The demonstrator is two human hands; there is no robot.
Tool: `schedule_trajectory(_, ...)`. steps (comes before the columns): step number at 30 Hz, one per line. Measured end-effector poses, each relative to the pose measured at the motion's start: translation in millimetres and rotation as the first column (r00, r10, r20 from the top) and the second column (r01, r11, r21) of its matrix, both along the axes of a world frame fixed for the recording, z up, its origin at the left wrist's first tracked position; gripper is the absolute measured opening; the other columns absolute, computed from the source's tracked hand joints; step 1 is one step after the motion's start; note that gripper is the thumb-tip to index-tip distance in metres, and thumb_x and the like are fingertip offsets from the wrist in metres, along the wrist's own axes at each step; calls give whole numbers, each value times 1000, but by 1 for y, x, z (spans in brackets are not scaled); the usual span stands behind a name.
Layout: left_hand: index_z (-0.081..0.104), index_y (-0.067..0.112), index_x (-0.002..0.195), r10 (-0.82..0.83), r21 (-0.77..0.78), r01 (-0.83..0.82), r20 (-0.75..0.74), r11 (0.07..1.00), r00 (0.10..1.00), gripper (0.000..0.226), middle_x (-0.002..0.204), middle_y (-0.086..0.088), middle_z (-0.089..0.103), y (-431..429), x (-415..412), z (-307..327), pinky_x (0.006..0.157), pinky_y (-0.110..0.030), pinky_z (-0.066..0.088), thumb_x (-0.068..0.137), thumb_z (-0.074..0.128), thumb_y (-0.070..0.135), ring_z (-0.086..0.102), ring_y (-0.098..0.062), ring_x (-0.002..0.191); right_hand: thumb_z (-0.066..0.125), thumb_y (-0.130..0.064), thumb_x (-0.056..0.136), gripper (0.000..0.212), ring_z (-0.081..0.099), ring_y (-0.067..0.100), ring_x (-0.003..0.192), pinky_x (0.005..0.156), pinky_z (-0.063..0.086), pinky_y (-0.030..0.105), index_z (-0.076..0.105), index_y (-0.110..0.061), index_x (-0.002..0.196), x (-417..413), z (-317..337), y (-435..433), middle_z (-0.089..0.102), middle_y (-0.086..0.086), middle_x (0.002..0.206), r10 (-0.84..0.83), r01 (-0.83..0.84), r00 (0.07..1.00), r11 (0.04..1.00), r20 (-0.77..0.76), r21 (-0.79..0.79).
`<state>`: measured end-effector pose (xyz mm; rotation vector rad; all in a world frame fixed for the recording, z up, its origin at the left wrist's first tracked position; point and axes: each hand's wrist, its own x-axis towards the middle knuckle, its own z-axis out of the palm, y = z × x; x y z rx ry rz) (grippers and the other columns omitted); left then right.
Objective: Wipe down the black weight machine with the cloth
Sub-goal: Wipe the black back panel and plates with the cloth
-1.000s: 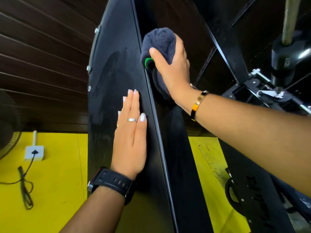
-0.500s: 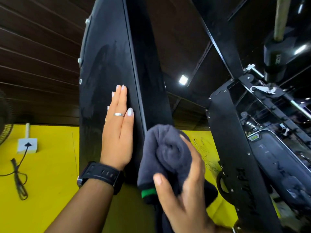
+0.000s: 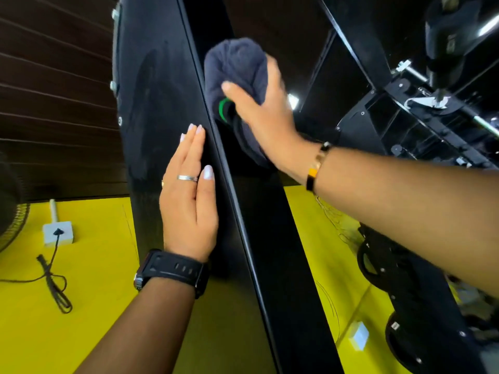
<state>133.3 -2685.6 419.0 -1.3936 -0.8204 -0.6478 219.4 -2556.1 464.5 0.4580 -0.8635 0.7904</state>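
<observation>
Left hand (image 3: 189, 201) flat on the front panel of the black weight machine (image 3: 151, 103). Palm is down on the metal, fingers straight, pressed together and pointing up, thumb tucked alongside by the panel's right edge. It holds nothing. Forearm comes up from bottom centre with the wrist roughly in line. Black watch (image 3: 172, 271) on that wrist, silver ring (image 3: 187, 178) on one finger.

Right hand (image 3: 262, 114) grips the cloth (image 3: 235, 66). Thumb lies across the front of the wad; the other fingers wrap behind it and are mostly hidden. Right arm enters from the right edge, reaching up and left, nearly straight. Gold bracelet (image 3: 317, 166) at the wrist.

Cloth is dark grey-blue and bunched into a ball, with a green band (image 3: 222, 107) showing under the thumb. It sits against the recessed inner face of the upright, just right of the panel's vertical edge, above and to the right of the left fingertips. A tail of it hangs below the palm.

Hands are near each other but apart, with the panel edge between them.

Background:
- Yellow wall (image 3: 81, 292) low down, dark slats (image 3: 54, 76) above it.
- White socket box (image 3: 58, 233) with a black cable (image 3: 54, 287) dangling from it.
- Fan grille (image 3: 10, 206) at the left edge.
- Bracket hardware (image 3: 421, 101) upper right.
</observation>
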Motion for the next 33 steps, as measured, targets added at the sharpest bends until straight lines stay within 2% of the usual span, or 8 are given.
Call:
schedule_trajectory(6, 40, -4, 143, 86, 19, -85, -35, 996, 996, 50, 150, -18, 39, 0, 3, 0, 117, -27, 24, 100, 34, 21, 33, -23, 141, 54, -61, 72, 78, 47, 26, 128, 102, 40, 51, 42, -24, 139, -17, -32, -9, 50, 0, 140, -2, 7, 1000, 986, 31, -165)
schedule_trajectory(10, 31, -7, 146, 142, -35, -144, -47, 989, 989, 53, 154, -21, 28, -1, 6, -11, 119, -24, 16, 101, 33, 20, 23, -25, 144, 57, -52, 81, 63, 49, 27, 127, 102, 41, 52, 42, -26, 136, -54, -136, -21, 54, 2, 136, 34, -34, 999, 981, -1, -192)
schedule_trajectory(13, 19, -3, 149, 98, -149, -92, 36, 985, 994, 56, 159, -17, 14, 1, 5, -47, 122, -43, 8, 101, 32, 22, 7, -25, 150, 56, -62, 85, 55, 48, 22, 130, 104, 40, 52, 38, -46, 134, -77, -224, -41, 51, -4, 139, 69, -64, 997, 976, 19, -207)
schedule_trajectory(19, 24, 0, 149, 134, -196, -114, 94, 974, 987, 55, 160, -14, 13, -3, 7, -87, 122, -41, 2, 100, 33, 23, 3, -26, 150, 53, -72, 81, 64, 43, 17, 135, 105, 38, 46, 31, -56, 139, -92, -343, -79, 42, -19, 145, 146, -88, 976, 943, 161, -321)
schedule_trajectory(24, 71, 14, 110, 267, -282, -347, -287, 894, 920, 45, 139, -4, 51, -12, 3, -101, 120, -39, 2, 103, 30, 31, 16, -18, 148, 60, -49, 76, 66, 46, 16, 131, 105, 40, 52, 28, -67, 131, -77, -328, -70, 43, -30, 137, 165, -83, 957, 943, 237, -321)
schedule_trajectory(26, 72, 16, 105, 272, -285, -348, -274, 893, 922, 44, 130, -1, 58, -13, 3, -104, 119, -39, 1, 102, 31, 30, 24, -22, 145, 57, -51, 73, 65, 48, 21, 129, 104, 41, 53, 33, -59, 133, -69, -300, -65, 49, -16, 138, 183, -84, 951, 929, 248, -360)
schedule_trajectory(29, 69, 14, 113, 252, -292, -305, -204, 906, 946, 40, 126, -1, 60, -13, 1, -113, 119, -38, 2, 102, 33, 29, 23, -18, 146, 60, -62, 67, 84, 45, 21, 132, 105, 40, 49, 38, -30, 142, -57, -264, -63, 48, -4, 142, 271, -147, 931, 892, 244, -428)
schedule_trajectory(33, 63, 14, 120, 217, -296, -250, -141, 922, 966, 35, 128, -6, 60, -14, -6, -131, 119, -40, 3, 94, 40, 15, 15, -15, 147, 63, -55, 77, 68, 45, 15, 132, 106, 41, 46, 33, -40, 136, -58, -284, -73, 46, -9, 141, 180, -85, 958, 921, 222, -380)
